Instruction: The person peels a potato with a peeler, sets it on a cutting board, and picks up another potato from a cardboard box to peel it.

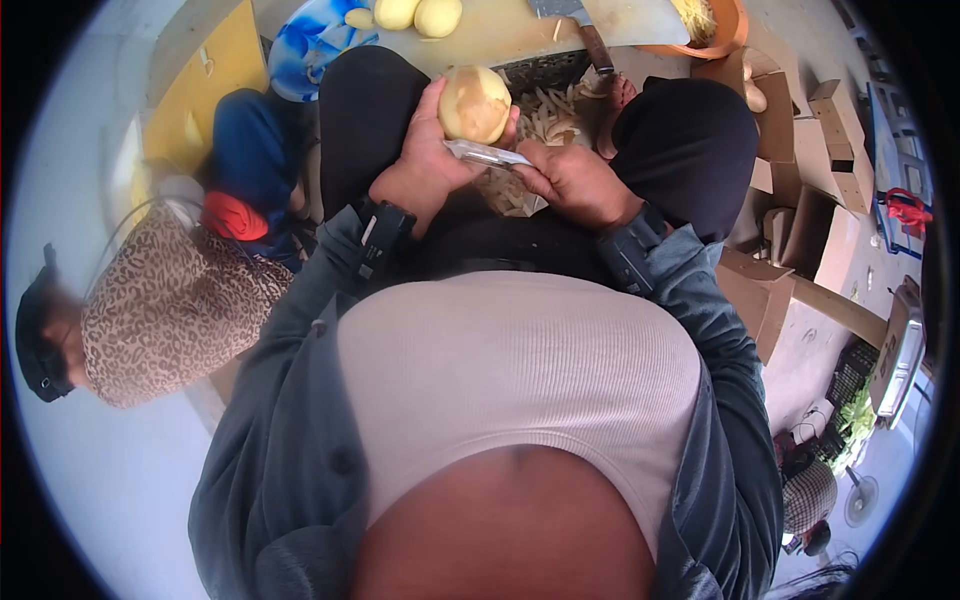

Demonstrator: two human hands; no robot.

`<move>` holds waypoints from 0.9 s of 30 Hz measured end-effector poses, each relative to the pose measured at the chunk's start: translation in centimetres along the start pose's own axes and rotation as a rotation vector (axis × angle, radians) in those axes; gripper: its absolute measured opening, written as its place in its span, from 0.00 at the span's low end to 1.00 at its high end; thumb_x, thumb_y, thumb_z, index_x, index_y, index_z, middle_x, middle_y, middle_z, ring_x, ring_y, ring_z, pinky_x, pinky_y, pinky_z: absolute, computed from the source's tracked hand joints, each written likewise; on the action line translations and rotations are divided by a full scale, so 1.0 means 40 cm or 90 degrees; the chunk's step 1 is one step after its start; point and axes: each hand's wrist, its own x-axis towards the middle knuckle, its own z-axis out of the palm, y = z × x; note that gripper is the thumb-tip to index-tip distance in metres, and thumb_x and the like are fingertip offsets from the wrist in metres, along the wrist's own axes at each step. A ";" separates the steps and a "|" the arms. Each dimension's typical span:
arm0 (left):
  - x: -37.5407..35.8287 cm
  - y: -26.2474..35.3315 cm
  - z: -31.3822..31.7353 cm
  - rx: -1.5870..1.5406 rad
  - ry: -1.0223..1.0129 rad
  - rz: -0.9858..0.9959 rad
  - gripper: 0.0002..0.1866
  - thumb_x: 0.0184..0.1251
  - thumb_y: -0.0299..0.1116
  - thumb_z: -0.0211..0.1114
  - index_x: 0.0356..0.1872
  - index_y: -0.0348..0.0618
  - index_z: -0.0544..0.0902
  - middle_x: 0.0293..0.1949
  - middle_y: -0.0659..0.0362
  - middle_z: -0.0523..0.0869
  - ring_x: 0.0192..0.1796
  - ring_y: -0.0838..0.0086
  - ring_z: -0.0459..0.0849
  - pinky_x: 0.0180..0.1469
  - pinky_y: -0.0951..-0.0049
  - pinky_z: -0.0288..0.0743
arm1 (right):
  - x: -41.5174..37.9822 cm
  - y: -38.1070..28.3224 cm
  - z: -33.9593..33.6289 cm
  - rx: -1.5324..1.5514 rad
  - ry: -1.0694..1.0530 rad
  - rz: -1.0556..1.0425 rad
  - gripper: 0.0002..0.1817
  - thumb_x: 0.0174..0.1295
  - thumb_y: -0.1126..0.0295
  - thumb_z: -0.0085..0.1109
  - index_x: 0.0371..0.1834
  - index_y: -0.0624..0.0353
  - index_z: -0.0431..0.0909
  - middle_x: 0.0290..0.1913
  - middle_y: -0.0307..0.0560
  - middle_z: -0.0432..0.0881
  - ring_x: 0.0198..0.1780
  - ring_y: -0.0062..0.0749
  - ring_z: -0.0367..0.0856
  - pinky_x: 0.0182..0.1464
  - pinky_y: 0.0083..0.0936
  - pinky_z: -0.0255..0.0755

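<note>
A mostly peeled potato [475,105] rests in my left hand [432,150], fingers wrapped round its side and underside. Patches of brownish skin show on its surface. My right hand [585,183] is closed on the handle end of a peeler [482,153], whose silvery head lies just below the potato, close to my left palm. Beneath both hands, between my knees, potato peelings [550,115] lie in a heap.
Ahead is a cutting board [510,32] with peeled potatoes [437,17] and a wooden-handled cleaver [597,50]. A blue-and-white basin [295,55] and an orange bowl [740,25] of shreds flank it. Cardboard boxes [755,290] stand right; a person [180,300] sits left.
</note>
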 end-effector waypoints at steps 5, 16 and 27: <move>0.000 -0.005 0.003 0.027 -0.013 0.038 0.26 0.65 0.55 0.57 0.56 0.48 0.73 0.53 0.51 0.78 0.53 0.53 0.77 0.56 0.48 0.73 | -0.003 0.011 -0.023 0.133 0.107 0.011 0.10 0.66 0.64 0.54 0.40 0.60 0.72 0.24 0.51 0.77 0.26 0.38 0.78 0.31 0.31 0.72; -0.008 -0.050 0.021 0.307 -0.041 0.108 0.25 0.65 0.43 0.64 0.57 0.39 0.72 0.53 0.53 0.79 0.55 0.63 0.79 0.57 0.62 0.75 | 0.047 0.006 -0.013 0.169 0.285 0.184 0.27 0.51 0.59 0.71 0.44 0.65 0.68 0.33 0.51 0.78 0.34 0.31 0.78 0.40 0.30 0.73; -0.002 -0.041 0.010 0.287 -0.014 0.092 0.23 0.66 0.49 0.60 0.57 0.51 0.73 0.51 0.56 0.79 0.54 0.63 0.78 0.50 0.49 0.76 | 0.016 0.031 -0.057 0.031 0.337 0.165 0.16 0.65 0.60 0.55 0.37 0.65 0.68 0.32 0.63 0.78 0.37 0.63 0.77 0.38 0.47 0.70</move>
